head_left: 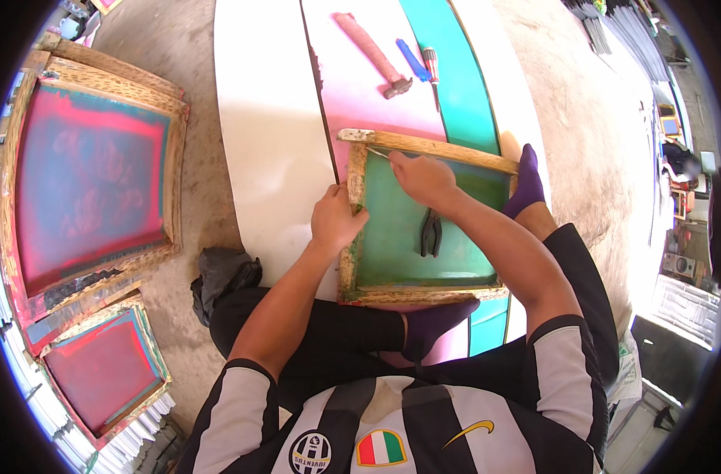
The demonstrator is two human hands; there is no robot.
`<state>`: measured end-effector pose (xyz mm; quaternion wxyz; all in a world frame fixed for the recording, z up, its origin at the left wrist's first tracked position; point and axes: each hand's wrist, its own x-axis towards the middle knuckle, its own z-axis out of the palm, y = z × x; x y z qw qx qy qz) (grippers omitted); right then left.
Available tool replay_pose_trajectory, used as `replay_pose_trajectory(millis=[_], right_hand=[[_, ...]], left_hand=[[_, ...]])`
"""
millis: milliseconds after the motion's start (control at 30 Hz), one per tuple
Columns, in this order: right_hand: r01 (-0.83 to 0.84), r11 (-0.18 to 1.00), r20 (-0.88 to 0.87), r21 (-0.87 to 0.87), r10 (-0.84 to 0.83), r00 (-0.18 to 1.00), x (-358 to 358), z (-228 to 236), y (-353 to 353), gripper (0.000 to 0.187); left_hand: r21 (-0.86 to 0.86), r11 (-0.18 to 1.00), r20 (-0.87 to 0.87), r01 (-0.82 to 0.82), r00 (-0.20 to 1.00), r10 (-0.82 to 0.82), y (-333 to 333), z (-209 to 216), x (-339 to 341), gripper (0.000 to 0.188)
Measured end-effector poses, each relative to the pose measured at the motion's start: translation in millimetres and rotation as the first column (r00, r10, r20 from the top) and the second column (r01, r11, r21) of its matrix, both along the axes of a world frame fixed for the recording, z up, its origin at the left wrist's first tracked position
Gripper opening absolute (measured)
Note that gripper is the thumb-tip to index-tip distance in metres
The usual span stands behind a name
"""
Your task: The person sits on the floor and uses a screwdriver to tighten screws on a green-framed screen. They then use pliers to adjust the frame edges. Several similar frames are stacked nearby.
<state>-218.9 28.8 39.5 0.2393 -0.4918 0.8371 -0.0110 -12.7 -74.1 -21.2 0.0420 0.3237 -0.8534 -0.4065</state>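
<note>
A wooden frame (447, 148) with green mesh (392, 253) stretched across it lies before me. My left hand (338, 218) is closed around the frame's left bar, thumb toward the mesh. Near the far left corner, my right hand (423, 182) grips a thin, pale-shafted tool (378, 153), its tip pointing at the inside of that corner; my fingers hide the rest of it. Black-handled pliers (431, 235) rest on the mesh, partly under my right forearm. Beyond the frame lie a hammer (374, 55), a blue cutter (412, 61) and a screwdriver (432, 77).
White, pink and turquoise boards (273, 118) lie under the frame. Two more wooden frames with reddish mesh stand at the left, a large one (92, 186) and a smaller one (103, 371). A black plastic bag (224, 280) sits by my left knee. My feet flank the frame.
</note>
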Motion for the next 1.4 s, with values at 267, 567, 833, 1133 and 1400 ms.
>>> replay_pose_trajectory(millis=[267,567,833,1133,1400], right_hand=[[0.239,0.941,0.397,-0.238,-0.130,0.909,-7,-36,14,0.033],[0.101,0.987,-0.005,-0.127,-0.102,0.995,12,-1,22,0.045],[0.071,0.992,-0.106,-0.106,-0.082,0.991,13,7,15,0.044],[-0.034,0.998,-0.263,0.057,0.048,0.964,23,19,3,0.048],[0.039,0.985,0.067,-0.170,-0.028,0.997,-8,-32,12,0.046]], left_hand=[[0.031,0.999,0.039,0.039,0.998,-0.041,-3,7,1,0.057],[0.056,0.998,0.026,0.000,1.000,-0.001,0,3,2,0.059],[0.052,0.998,0.036,0.018,0.999,-0.019,-2,10,1,0.060],[0.030,1.000,-0.002,0.009,1.000,-0.008,-1,7,4,0.060],[0.022,0.999,-0.010,0.026,1.000,-0.026,0,1,0,0.060]])
